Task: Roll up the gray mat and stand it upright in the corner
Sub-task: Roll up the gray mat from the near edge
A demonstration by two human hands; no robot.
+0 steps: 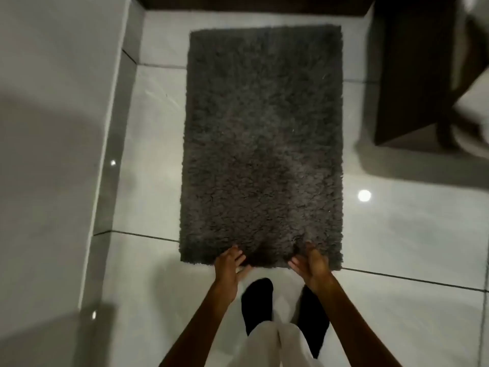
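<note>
A shaggy dark gray mat lies flat on the glossy white tile floor, its long side running away from me. Both of my hands are at its near short edge. My left hand is at the edge left of centre, fingers spread and curled around the fringe. My right hand is right of centre, fingers apart, thumb pressing into the pile. The near edge looks slightly bunched between the hands. Whether the fingers are under the mat is hidden by the pile.
A white wall with a glossy gray skirting runs along the left. Dark wooden furniture stands at the right rear. A dark threshold crosses the far end. My feet in black socks stand just behind the mat.
</note>
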